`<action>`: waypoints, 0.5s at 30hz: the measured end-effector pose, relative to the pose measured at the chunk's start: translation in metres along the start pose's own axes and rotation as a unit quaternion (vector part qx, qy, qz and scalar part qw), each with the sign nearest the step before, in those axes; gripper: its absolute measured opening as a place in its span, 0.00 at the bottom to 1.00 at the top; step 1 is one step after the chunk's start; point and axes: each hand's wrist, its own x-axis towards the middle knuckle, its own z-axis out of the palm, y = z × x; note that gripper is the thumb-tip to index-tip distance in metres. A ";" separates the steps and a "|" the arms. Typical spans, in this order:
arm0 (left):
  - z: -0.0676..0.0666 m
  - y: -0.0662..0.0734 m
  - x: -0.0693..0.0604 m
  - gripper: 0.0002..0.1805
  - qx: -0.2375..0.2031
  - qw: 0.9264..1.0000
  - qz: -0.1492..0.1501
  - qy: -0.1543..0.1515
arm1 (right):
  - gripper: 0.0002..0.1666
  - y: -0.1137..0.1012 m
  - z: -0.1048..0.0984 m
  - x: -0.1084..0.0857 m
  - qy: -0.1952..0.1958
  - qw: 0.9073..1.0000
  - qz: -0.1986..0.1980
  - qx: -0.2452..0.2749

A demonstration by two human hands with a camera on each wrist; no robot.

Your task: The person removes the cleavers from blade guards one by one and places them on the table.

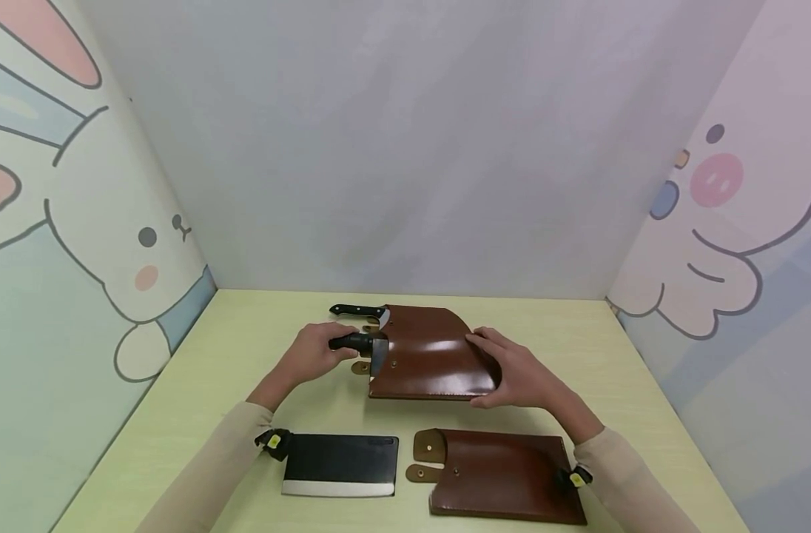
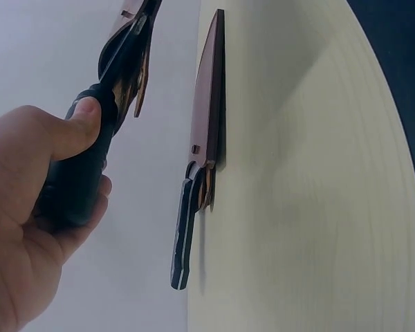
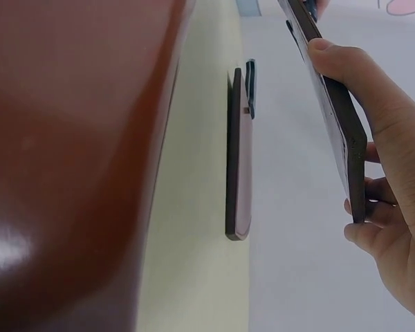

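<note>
My left hand (image 1: pixel 315 352) grips the black handle (image 2: pixel 76 173) of a knife. Most of that knife's blade (image 1: pixel 378 357) is hidden inside a brown leather sheath (image 1: pixel 439 366); a strip of metal shows at the mouth. At the sheath's far end, my right hand (image 1: pixel 520 374) holds it, thumb on one edge and fingers on the other. Both wrist views show this pair raised off the table. Behind it, a second sheathed knife (image 2: pixel 206 104) lies on the table, its black riveted handle (image 1: pixel 357 309) pointing left.
Nearer on the pale table (image 1: pixel 199 385) lies a cleaver (image 1: pixel 342 463) with a dark blade and silver edge; my left wrist hides its handle end. To its right is another brown leather sheath (image 1: pixel 505 474) with loose snap straps. Walls enclose the table's back and sides.
</note>
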 end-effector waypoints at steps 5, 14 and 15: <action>0.001 -0.004 -0.003 0.20 0.000 1.000 -0.006 0.004 | 0.67 0.001 0.000 -0.002 -0.004 1.000 0.007 0.001; 0.001 -0.007 -0.005 0.21 -0.004 1.000 -0.007 0.001 | 0.66 -0.003 0.001 -0.003 -0.002 1.000 0.013 0.004; 0.001 -0.007 -0.006 0.20 -0.005 1.000 -0.006 0.001 | 0.66 -0.003 0.001 -0.003 -0.001 1.000 0.013 0.004</action>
